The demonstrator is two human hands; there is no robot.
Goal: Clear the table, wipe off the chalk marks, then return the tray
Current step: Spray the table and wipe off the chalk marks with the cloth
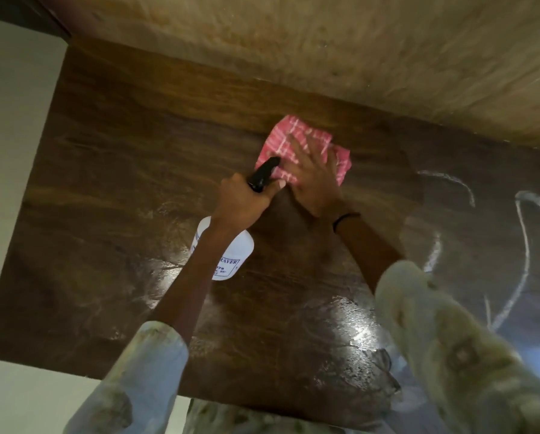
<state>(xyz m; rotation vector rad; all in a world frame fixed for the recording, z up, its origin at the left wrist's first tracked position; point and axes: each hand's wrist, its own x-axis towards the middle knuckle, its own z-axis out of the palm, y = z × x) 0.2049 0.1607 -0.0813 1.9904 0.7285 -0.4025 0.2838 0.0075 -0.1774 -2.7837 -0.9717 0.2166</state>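
A dark wooden table [112, 189] fills the view, wet and shiny in its near part. My right hand [312, 180] presses flat, fingers spread, on a folded pink checked cloth [296, 136] near the table's far edge. My left hand [243, 198] grips the black trigger head of a white spray bottle [228, 258], held above the table just left of the cloth. White chalk marks [526, 245] curve across the table's right side. No tray is in view.
A rough tan wall [325, 48] runs along the table's far edge. Pale floor [9, 120] shows beyond the table's left edge and at the near left corner. My light patterned sleeves cover part of the near table.
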